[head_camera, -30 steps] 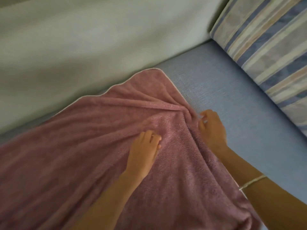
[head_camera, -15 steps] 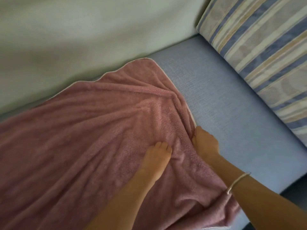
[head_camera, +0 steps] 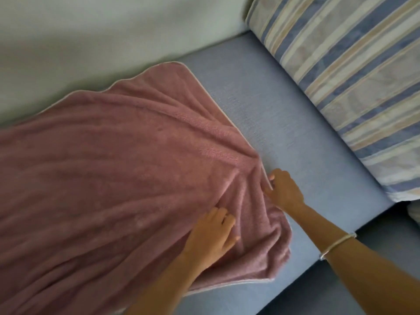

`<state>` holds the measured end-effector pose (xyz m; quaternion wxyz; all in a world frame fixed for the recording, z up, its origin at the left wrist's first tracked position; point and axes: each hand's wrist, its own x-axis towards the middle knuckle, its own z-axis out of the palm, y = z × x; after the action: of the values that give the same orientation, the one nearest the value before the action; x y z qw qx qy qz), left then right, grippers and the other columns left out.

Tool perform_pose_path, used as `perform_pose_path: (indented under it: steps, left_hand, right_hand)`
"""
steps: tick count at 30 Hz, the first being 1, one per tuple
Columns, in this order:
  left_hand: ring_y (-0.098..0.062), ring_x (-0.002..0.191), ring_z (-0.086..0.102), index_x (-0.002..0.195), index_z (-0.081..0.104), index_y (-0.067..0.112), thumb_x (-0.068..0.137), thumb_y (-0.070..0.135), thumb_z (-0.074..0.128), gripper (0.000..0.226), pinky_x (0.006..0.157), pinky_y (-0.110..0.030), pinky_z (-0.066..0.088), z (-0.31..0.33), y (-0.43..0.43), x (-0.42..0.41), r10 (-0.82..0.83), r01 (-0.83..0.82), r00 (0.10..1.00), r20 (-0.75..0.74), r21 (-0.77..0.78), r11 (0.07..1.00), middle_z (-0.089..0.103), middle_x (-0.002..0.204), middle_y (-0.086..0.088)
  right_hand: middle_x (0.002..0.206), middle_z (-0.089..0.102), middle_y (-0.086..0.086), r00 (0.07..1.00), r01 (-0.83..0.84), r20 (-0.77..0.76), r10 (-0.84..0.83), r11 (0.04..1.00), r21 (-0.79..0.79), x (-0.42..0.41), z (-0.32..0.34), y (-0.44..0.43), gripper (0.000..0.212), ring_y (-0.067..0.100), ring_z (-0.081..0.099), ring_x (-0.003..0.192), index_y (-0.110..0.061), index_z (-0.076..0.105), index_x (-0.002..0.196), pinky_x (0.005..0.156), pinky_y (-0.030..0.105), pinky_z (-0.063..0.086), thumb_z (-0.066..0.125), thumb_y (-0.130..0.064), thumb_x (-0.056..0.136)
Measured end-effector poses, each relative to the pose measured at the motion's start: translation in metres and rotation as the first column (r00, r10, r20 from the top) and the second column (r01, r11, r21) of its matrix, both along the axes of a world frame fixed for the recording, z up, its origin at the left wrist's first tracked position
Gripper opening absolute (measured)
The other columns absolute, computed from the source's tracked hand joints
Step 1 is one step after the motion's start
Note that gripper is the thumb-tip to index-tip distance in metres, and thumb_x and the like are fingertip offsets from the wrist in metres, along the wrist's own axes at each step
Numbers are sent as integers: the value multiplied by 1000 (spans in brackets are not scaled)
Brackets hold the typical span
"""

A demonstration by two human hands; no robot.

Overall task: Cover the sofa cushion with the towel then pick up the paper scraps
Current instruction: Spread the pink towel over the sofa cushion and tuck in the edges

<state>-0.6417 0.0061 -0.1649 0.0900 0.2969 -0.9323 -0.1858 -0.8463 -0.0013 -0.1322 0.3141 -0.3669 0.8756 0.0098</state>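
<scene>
From the head view, the pink towel (head_camera: 113,178) lies spread over the left part of the blue sofa cushion (head_camera: 284,133), its far edge up against the pale backrest (head_camera: 91,42). The right part of the seat is bare up to the striped pillow (head_camera: 341,76). Your right hand (head_camera: 284,192) has its fingers curled round the towel's pale hemmed edge, and the folds fan out from that pinch. Your left hand (head_camera: 211,237) rests on top of the cloth just beside it, fingers bent. Whether it has gathered a fold or only presses down, you cannot tell from here.

The towel looks soft, thick and light, so it will bunch rather than slide as one sheet. Judging by those creases, a single pinch drags only a ridge. Take the hem at two points well apart, near the corners, and draw it toward the pillow. No paper scraps show in this view
</scene>
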Motion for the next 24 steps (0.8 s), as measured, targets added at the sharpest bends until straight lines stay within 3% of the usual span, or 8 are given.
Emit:
perform_pose_path:
  steps: [2,5,8,11,14,17,21,24]
  left_hand:
    - [-10,63,57,79,51,25,69,55,38,34,55,-17,48,-2,29,4,-65,62,993,95,35,997,60,72,9]
    - [-11,58,56,72,49,25,64,54,41,32,50,-19,45,-5,49,6,-51,42,990,129,71,997,56,64,10]
    - [-11,52,57,63,55,24,55,44,70,27,44,-17,42,-4,48,-2,-68,66,984,167,19,998,56,57,9]
    - [-9,49,57,60,56,22,48,33,79,27,38,-16,40,1,46,-9,-44,41,980,196,20,999,56,53,6]
    - [-8,53,57,63,52,20,72,32,48,16,38,-17,38,9,41,-19,117,-128,983,144,70,989,56,57,7]
    - [-11,59,56,69,51,17,79,28,41,19,44,-19,38,25,36,-50,202,-211,977,67,174,962,57,65,6]
    - [-22,72,56,79,55,7,89,14,52,12,56,-25,35,40,28,-103,212,-199,977,-20,266,943,61,78,-6]
    - [-24,81,56,85,56,5,91,14,51,12,63,-27,34,46,21,-137,231,-197,970,-77,309,931,61,86,-9]
  right_hand:
    - [113,56,16,1000,23,14,-23,999,44,1,1,18,36,32,57,103,-5,47,110,85,39,45,55,-33,88]
    - [112,58,15,998,13,57,-22,986,167,-2,1,48,40,32,58,104,-5,43,114,85,38,45,58,-32,87]
    - [100,59,11,993,-78,107,57,975,209,-1,1,70,25,28,59,100,-8,54,101,82,35,47,53,-30,89]
    - [84,49,5,991,-83,106,77,995,52,1,1,80,12,27,55,86,-9,49,96,72,33,42,46,-20,91]
    - [68,44,3,992,60,115,-46,991,-124,-5,4,83,9,27,50,74,-10,33,91,65,34,38,42,-10,92]
    - [78,49,13,995,98,36,-92,974,-207,-31,16,83,6,36,55,80,-8,36,95,67,37,37,41,-10,93]
    - [89,61,26,992,-20,-122,-8,973,-228,-82,41,78,19,41,59,87,-2,45,106,65,33,33,41,-17,96]
    - [96,62,27,975,-63,-224,10,971,-229,-117,52,70,21,42,57,91,-2,46,106,66,34,30,39,-18,96]
